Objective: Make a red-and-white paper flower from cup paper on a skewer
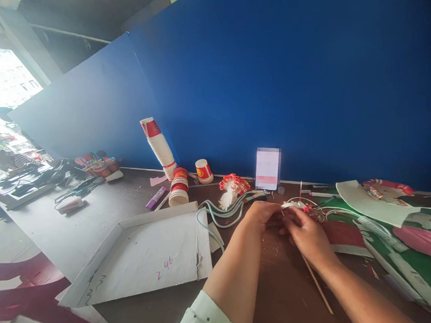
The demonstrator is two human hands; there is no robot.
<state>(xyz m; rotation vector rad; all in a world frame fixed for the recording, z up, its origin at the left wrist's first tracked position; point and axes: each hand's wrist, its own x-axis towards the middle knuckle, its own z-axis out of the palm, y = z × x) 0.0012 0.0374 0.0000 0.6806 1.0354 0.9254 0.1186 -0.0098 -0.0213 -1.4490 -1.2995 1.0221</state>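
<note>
My left hand (261, 216) and my right hand (305, 232) meet over the brown table (284, 290), fingers curled and pinched together around a small white and red piece (295, 204). A thin wooden stick (317, 285) runs from under my right hand toward the table's near edge. What exactly the fingers pinch is too small to name. Pale green cords (218, 213) lie just left of my left hand.
A flat white cardboard tray (142, 254) lies at the front left. Red and white paper cups (180, 184), a leaning cup stack (160, 146), a purple marker (156, 197) and a red paper ornament (234, 185) stand behind. Paper sheets and green material (385, 223) crowd the right. A blue wall (277, 87) backs the table.
</note>
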